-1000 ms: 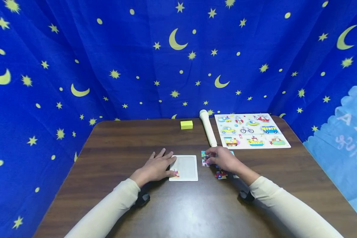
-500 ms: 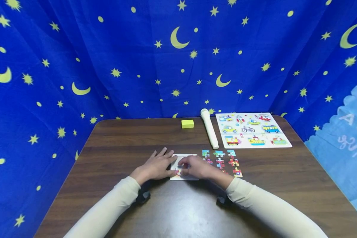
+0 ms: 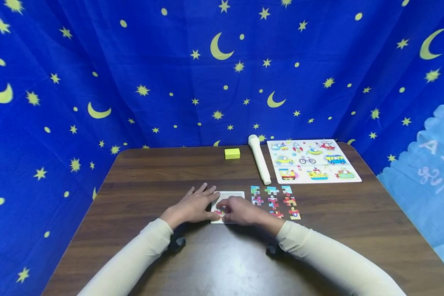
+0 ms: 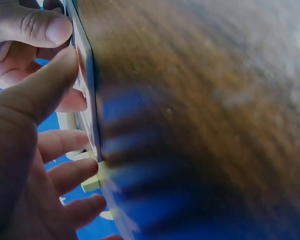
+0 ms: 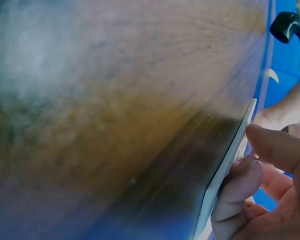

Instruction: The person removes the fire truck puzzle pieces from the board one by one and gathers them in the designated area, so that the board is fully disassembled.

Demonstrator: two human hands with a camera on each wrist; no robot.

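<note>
A shallow white puzzle tray (image 3: 231, 193) lies on the brown table, a colourful jigsaw piece (image 3: 219, 212) showing in its lower left part. My left hand (image 3: 192, 208) rests along the tray's left side with fingers spread and thumb at the lower left corner. Inside the tray, my right hand (image 3: 242, 210) holds its thumb and forefinger at the piece, appearing to pinch it; the fingers partly hide the piece. The left wrist view has both thumbs close together over the tray's edge (image 4: 91, 85). Several loose jigsaw pieces (image 3: 272, 202) lie in rough columns right of the tray.
Behind the loose pieces lies a vehicle picture board (image 3: 303, 166). Left of it is a cream, microphone-shaped stick (image 3: 259, 160), and a yellow block (image 3: 232, 154) sits near the table's back edge. Blue star-patterned cloth (image 3: 177, 74) hangs around the table.
My right hand has come left from the loose pieces to the tray's lower left part, its fingers now lower onto the piece there. My left hand has stayed at the tray's left side.
</note>
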